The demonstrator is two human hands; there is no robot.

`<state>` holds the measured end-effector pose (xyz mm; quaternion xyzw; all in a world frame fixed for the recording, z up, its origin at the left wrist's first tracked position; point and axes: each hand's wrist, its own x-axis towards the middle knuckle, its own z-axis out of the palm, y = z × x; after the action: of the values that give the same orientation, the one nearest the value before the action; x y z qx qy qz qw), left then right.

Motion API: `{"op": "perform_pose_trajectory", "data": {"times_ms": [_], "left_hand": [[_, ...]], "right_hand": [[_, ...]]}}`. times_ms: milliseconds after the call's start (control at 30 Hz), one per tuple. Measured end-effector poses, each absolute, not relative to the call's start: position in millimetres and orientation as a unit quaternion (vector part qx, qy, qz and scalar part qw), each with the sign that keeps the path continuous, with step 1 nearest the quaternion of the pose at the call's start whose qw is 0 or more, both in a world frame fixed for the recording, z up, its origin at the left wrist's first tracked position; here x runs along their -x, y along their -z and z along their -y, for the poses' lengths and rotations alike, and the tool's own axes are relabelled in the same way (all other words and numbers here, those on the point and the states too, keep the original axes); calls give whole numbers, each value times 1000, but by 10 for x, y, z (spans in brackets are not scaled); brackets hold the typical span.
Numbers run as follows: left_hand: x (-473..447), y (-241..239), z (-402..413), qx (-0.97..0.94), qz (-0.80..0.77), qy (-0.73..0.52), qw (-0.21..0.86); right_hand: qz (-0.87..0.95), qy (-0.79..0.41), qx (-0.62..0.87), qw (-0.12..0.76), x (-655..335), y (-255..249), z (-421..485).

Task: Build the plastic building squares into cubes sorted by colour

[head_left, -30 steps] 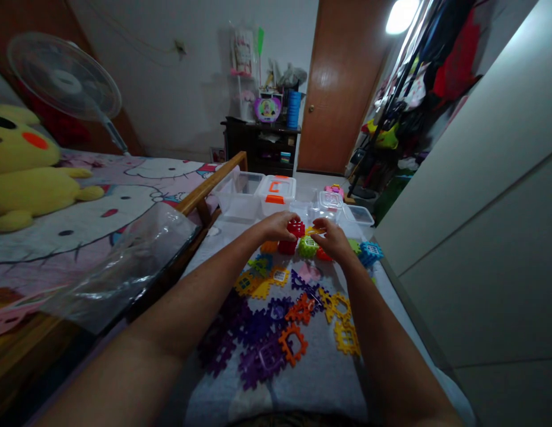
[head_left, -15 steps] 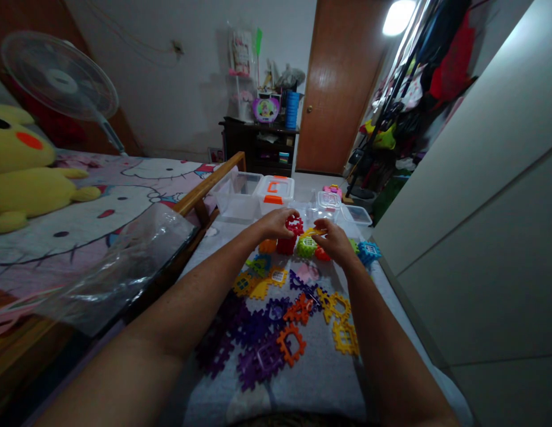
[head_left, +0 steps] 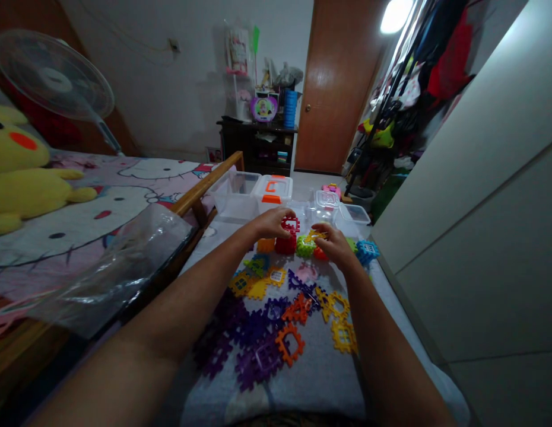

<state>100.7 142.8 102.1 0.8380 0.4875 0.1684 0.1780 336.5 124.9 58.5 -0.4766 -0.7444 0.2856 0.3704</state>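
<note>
My left hand [head_left: 275,222] is closed on a red toothed building tile [head_left: 291,224], held just above a stack of red tiles [head_left: 285,244]. To its right, my right hand [head_left: 333,242] pinches a yellow building tile [head_left: 314,235] over green tiles [head_left: 305,247] and a red-orange piece [head_left: 320,254]. Orange tiles [head_left: 266,245] lie below my left wrist. Nearer to me, purple tiles [head_left: 260,359], an orange tile [head_left: 290,344] and yellow tiles [head_left: 344,335] are spread between my forearms. A blue tile group [head_left: 367,251] sits at the right edge.
Clear plastic boxes [head_left: 235,196] stand behind the tiles, one with an orange-latched lid [head_left: 273,188]. A wooden bed rail [head_left: 209,187] runs along the left, with a crumpled plastic bag [head_left: 124,267] beside it. A pale cabinet [head_left: 481,237] borders the right side.
My hands have moved slightly apart. The yellow tile in my right hand has shifted away from the red tile, and the whole view has drifted a little.
</note>
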Motion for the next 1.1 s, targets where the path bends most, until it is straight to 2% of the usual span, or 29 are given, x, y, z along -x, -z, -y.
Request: {"op": "perform_pose_trajectory", "data": {"times_ms": [167, 367, 433, 700, 867, 1100], "left_hand": [[-947, -987, -1473, -828, -506, -130, 203], [-951, -909, -1532, -823, -515, -113, 212], [-948, -890, -1555, -825, -511, -112, 214], [-932, -893, -1564, -834, -504, -111, 197], [-949, -892, -1523, -839, -500, -111, 184], [-929, -901, -1519, -828, -524, -108, 166]], "right_hand": [[780, -355, 447, 257, -3448, -556, -943], [864, -225, 436, 115, -3497, -518, -618], [876, -198, 431, 92, -3494, -569, -614], [848, -48, 500, 169, -3171, -620, -1155], [842, -63, 524, 111, -2975, -475, -1380], [839, -61, 522, 140, -2926, -441, -1376]]}}
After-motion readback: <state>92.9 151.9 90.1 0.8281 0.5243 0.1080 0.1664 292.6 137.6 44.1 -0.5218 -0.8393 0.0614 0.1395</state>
